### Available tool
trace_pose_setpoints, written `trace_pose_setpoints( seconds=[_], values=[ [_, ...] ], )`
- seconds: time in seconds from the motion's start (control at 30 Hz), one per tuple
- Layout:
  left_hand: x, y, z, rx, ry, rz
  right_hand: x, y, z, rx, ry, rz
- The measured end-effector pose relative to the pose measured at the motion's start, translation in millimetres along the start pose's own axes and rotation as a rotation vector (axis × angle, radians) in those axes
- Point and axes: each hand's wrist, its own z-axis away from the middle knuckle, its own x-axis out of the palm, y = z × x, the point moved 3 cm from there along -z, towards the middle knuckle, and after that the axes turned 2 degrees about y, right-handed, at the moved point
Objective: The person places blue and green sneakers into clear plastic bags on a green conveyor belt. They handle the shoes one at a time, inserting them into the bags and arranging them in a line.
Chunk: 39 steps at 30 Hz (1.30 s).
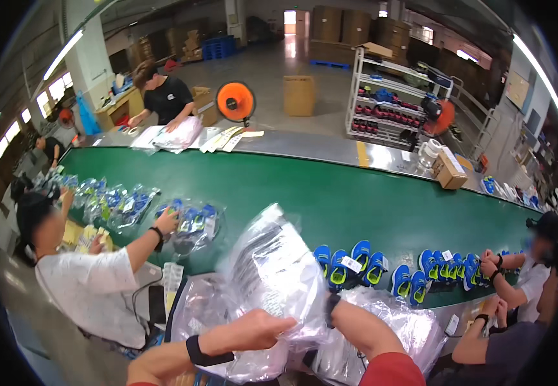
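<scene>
My left hand (267,329) is closed on the lower edge of a clear plastic bag (272,264), which stands up in front of me with dark print showing on it. My right wrist (332,311), with a dark band, reaches up to the bag's right side; the plastic hides that hand's fingers. Below and to the left lie more clear plastic bags (200,301), and another heap of bags (382,325) is under my right forearm. Just beyond the bag, blue-and-lime shoes (338,269) with white tags stand on the green conveyor belt (266,181).
At left, a co-worker in white (92,283) reaches to bagged shoes (192,225). Across the belt, a person in black (166,100) handles plastic bags. More shoes (443,265) and other workers line the right. A carton (449,168) sits on the far metal ledge.
</scene>
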Motion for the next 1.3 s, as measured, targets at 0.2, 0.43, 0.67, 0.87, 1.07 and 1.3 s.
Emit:
trace_pose_setpoints(
  seconds=[0.2, 0.43, 0.67, 0.87, 1.07, 1.3],
  values=[
    [-100.4, -47.2, -15.0, -0.289, 0.522, 0.082, 25.0, -56.0, -96.1, -0.368, 0.279, 0.256],
    [-136.8, -134.5, 7.6, -0.526, 0.889, 0.759, 62.0, -71.7, -120.8, -0.026, -0.236, 0.476],
    [-80.2, -100.4, -8.7, -0.639, 0.777, 1.096, 4.8, -76.2, -36.0, -0.036, -0.277, -0.513],
    [-88.1, -93.9, -8.9, -0.511, 1.082, 0.883, -89.5, -28.6, 16.4, 0.015, 0.297, 0.086],
    [-76.3, -54.4, -42.4, -0.425, 1.045, 0.405, -118.3, -78.4, 54.9, -0.460, 0.538, 0.591],
    [4.9, 53.0, -64.3, -0.130, -0.132, 0.168, -77.3, -1.6, 0.1, -0.075, 0.026, 0.467]
  ],
)
